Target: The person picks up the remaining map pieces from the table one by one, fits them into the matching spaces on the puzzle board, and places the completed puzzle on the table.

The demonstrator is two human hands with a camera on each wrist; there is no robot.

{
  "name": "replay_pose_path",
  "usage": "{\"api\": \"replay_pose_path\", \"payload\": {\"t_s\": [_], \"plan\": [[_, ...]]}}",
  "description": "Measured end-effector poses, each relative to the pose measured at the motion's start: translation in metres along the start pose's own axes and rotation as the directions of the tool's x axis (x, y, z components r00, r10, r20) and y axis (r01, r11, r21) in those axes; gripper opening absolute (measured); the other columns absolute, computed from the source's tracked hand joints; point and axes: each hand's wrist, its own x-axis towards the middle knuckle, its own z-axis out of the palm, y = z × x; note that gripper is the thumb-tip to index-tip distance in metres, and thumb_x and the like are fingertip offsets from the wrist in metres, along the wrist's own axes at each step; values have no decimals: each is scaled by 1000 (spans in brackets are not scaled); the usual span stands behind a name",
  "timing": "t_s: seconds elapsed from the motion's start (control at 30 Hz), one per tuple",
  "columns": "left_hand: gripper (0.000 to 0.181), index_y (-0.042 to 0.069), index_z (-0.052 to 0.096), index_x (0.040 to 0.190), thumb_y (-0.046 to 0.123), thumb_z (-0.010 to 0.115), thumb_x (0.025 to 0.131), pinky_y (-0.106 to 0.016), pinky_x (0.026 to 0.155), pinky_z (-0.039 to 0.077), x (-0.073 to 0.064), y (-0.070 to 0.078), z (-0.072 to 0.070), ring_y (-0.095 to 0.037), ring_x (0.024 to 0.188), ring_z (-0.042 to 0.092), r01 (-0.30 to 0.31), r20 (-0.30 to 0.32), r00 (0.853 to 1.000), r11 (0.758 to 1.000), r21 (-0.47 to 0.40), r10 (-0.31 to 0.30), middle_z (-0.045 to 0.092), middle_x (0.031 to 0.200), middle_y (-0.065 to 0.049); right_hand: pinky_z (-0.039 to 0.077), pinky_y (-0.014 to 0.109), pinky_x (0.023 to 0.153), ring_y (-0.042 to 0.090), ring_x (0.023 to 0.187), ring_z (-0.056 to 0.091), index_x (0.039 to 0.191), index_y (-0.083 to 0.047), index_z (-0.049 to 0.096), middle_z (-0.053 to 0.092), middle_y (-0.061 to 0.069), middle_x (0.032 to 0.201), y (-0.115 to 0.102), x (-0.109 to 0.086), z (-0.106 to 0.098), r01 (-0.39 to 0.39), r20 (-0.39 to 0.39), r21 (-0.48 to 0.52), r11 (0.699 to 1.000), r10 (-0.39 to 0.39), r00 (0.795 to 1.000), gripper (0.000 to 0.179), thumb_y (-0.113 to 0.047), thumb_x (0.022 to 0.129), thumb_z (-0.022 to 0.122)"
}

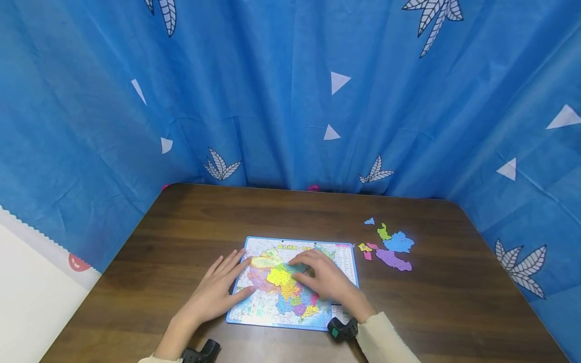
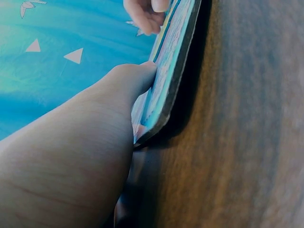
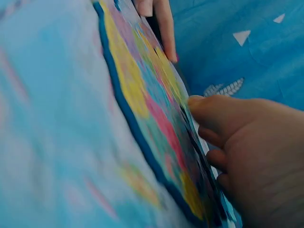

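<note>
A map puzzle board with a blue rim lies on the table, many coloured pieces fitted in its middle. My left hand rests on its left side, fingers spread and thumb on the surface; the left wrist view shows the thumb at the board's edge. Over the upper middle, my right hand touches the map with bent fingers, thumb and index finger apart near the yellow piece. In the right wrist view, the thumb meets the board's surface. Whatever lies beneath the right palm is hidden.
Right of the board lie loose pieces: a purple piece, a large blue piece, a green piece, a small blue piece, and small yellow and pink ones. A blue curtain hangs behind the brown table.
</note>
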Motion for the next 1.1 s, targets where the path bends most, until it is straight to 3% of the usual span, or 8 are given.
{"api": "replay_pose_path", "payload": {"t_s": [0.2, 0.5, 0.9, 1.1], "plan": [[75, 31, 36, 149, 71, 48, 86, -54, 119, 8, -1, 1, 0, -26, 149, 17, 43, 34, 999, 999, -19, -42, 20, 161, 5, 48, 43, 100, 8, 115, 56, 116, -31, 67, 64, -19, 116, 12, -2, -10, 4, -106, 0, 1000, -4, 994, 24, -31, 92, 66], [76, 29, 37, 149, 69, 50, 86, -52, 120, 10, -2, 0, 1, -22, 149, 17, 29, 30, 999, 1000, -8, -29, 21, 160, 5, 53, 34, 90, -1, 106, 54, 113, -33, 68, 62, -25, 110, 28, -6, -23, -26, -202, 28, 999, 32, 979, 23, -27, 91, 68], [75, 29, 36, 149, 68, 50, 86, -52, 120, 10, -1, 1, 0, -22, 149, 17, 22, 26, 999, 1000, -9, -22, 21, 160, 5, 52, 45, 91, 12, 114, 55, 115, -32, 67, 64, -17, 115, 46, -13, -41, -127, -266, 28, 992, 130, 955, 25, -28, 90, 68], [74, 28, 38, 149, 67, 52, 86, -53, 119, 11, -1, 0, 1, -24, 149, 19, 10, 6, 1000, 1000, -9, -10, 24, 160, 3, 51, 50, 95, 18, 121, 53, 123, -32, 62, 60, -11, 125, 58, -19, -52, -163, -288, 39, 986, 167, 943, 35, -24, 90, 68]]}}
